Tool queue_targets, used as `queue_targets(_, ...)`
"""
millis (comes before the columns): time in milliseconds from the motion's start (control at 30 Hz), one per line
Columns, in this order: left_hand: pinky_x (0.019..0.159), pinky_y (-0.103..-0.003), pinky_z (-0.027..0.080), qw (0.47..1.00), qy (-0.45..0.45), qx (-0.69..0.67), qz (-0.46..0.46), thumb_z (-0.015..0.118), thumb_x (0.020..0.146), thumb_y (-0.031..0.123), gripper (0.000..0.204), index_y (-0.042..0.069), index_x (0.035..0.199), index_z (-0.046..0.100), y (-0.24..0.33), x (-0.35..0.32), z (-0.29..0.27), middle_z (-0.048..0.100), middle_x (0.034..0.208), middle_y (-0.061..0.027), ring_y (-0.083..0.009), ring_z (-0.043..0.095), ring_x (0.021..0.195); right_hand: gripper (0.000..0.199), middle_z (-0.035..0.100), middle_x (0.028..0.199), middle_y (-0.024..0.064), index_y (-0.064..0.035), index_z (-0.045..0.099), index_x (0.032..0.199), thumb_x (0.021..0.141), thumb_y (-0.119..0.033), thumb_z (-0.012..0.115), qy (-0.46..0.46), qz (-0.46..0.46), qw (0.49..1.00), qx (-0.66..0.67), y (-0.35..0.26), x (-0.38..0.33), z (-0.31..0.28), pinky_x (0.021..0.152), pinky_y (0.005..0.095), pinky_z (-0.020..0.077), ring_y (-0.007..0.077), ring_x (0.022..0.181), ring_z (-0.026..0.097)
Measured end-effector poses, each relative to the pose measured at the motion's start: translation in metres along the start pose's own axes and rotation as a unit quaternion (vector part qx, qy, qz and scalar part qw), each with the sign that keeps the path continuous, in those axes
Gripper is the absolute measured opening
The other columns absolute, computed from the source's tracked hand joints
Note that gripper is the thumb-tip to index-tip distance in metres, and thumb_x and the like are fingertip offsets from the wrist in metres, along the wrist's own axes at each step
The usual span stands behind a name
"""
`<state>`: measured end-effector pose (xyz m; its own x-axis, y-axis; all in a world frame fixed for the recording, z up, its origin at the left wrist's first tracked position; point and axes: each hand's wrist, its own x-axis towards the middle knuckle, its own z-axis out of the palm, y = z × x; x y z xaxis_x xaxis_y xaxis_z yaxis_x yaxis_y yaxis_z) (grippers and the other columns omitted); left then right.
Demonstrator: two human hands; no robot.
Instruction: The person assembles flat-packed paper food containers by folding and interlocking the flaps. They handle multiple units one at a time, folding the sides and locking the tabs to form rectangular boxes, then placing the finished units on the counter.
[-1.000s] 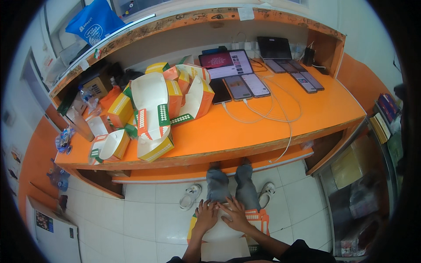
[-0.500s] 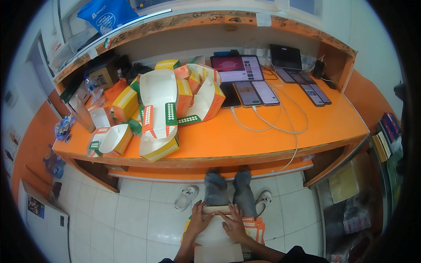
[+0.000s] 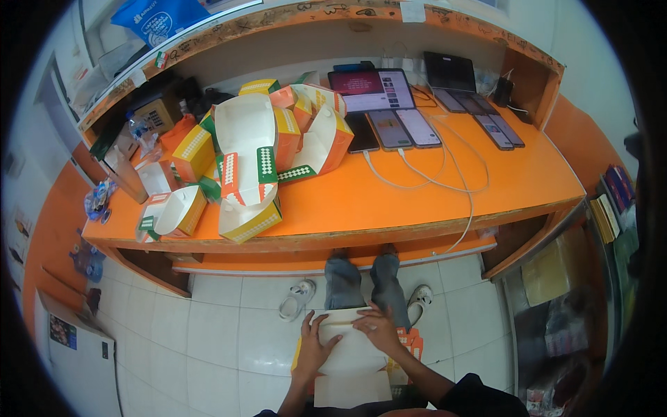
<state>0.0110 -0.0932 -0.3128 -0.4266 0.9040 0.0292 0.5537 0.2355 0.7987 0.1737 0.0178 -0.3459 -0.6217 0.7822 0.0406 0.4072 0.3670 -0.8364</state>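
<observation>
Hands on lap w/ flat white cardboard sheet (image 3: pixel 347 347). Left hand (image 3: pixel 314 344) pressed on its left side, fingers spread flat, not clamped. Right hand (image 3: pixel 377 328) lies palm-down over the top right part, fingers together-ish, also just pressing (no grip seen). Under the sheet, right of right hand, orange-printed blanks (image 3: pixel 408 340) peek out. Well ahead of both hands: orange counter (image 3: pixel 431 201) w/ pile of folded orange-and-white boxes (image 3: pixel 257 153), tablets & phones (image 3: pixel 403 125) farther right.
</observation>
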Motion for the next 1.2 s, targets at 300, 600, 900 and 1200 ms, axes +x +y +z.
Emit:
queue_targets(300,0.081,-0.030,0.047,0.987,-0.079,-0.135,-0.032,0.069,0.082,0.018,0.039,0.010,0.118,0.055,0.015,0.015,-0.009,0.062,0.105,-0.0144,-0.0218,0.060,0.097,0.012,0.070,0.089,0.0041,-0.0085,0.071,0.081,0.076,-0.019,0.074,0.079,0.064,0.990,0.101,-0.011,-0.011,-0.036,0.110,0.0436,0.0199,0.0231,0.117,0.052)
queue_targets(600,0.071,-0.030,0.048,0.971,-0.145,-0.170,-0.087,0.061,0.088,0.031,0.035,0.010,0.115,0.053,0.033,0.017,0.026,0.065,0.091,-0.0147,-0.0201,0.064,0.081,0.014,0.068,0.093,0.0132,-0.0025,0.071,0.082,0.077,-0.015,0.074,0.162,0.130,0.943,0.262,-0.008,-0.031,-0.069,0.101,0.0404,0.0354,0.0245,0.116,0.053)
queue_targets(900,0.070,-0.027,0.045,0.976,-0.121,-0.154,-0.100,0.057,0.091,0.026,0.030,0.004,0.111,0.058,0.012,0.019,0.030,0.064,0.087,-0.0098,-0.0134,0.056,0.077,0.007,0.069,0.080,0.0077,-0.0038,0.071,0.076,0.074,-0.009,0.076,0.139,0.114,0.942,0.283,-0.015,-0.029,-0.074,0.104,0.0443,0.0314,0.0214,0.104,0.059)
queue_targets(1200,0.074,-0.027,0.045,0.981,-0.095,-0.134,-0.102,0.053,0.093,0.024,0.029,0.009,0.118,0.057,0.022,0.018,0.016,0.064,0.092,-0.0099,-0.0133,0.056,0.080,0.010,0.068,0.081,0.0069,-0.0008,0.066,0.080,0.077,-0.007,0.073,0.143,0.101,0.958,0.228,-0.015,-0.029,-0.056,0.074,0.0251,0.0509,0.0138,0.080,0.066)
